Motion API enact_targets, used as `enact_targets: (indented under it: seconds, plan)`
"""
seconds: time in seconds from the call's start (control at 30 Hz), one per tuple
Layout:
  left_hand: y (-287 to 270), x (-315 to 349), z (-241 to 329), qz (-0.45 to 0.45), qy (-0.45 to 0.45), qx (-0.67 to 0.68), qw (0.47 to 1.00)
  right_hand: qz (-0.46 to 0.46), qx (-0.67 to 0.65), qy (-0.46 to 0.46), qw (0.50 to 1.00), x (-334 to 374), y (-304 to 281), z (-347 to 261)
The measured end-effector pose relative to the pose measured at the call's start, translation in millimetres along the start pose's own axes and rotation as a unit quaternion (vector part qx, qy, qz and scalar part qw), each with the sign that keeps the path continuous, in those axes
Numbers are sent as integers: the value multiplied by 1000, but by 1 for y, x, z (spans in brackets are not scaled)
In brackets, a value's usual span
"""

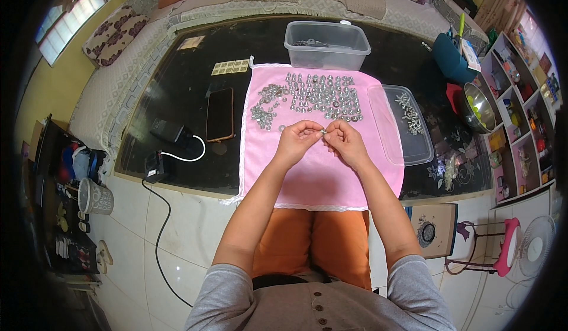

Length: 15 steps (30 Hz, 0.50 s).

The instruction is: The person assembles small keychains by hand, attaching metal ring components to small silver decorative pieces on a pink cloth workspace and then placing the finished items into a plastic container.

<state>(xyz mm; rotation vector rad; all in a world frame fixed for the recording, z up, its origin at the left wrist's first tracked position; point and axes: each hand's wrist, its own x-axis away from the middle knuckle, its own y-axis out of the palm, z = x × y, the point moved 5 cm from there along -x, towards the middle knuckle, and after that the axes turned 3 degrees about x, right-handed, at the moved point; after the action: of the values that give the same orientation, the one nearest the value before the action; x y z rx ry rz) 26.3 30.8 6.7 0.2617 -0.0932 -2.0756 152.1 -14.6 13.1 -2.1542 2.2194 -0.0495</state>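
Observation:
Over a pink cloth (307, 186), my left hand (295, 142) and my right hand (348, 144) meet fingertip to fingertip. Both are closed in a pinch on a small silvery metal piece (323, 132), mostly hidden by the fingers. Beyond them stand rows of small cone-like metal parts (319, 91), upright on the cloth. To their left lie two loose heaps of flat round metal pieces, one heap (272, 91) behind the other heap (262, 117). Small screw-like metal parts (409, 113) sit piled on a clear plastic lid (421, 147) to the right, which partly overlaps the cloth.
A clear plastic tub (328, 56) with dark small parts stands behind the cloth on the dark table (171, 88). At left lie a phone (220, 114), a black adapter (168, 131) and a cable. A steel bowl (478, 107) and teal container (452, 57) stand at right.

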Motion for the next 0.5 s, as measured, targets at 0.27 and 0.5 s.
enact_targets:
  seconds: [0.27,0.5]
  plan:
    - [1,0,1,-3,1,-4,1000,7,16,-10,1000,-1,-2,4]
    - [-1,-1,-5,-8,-12,22,1000,6,27,-2,1000,0,0,4]
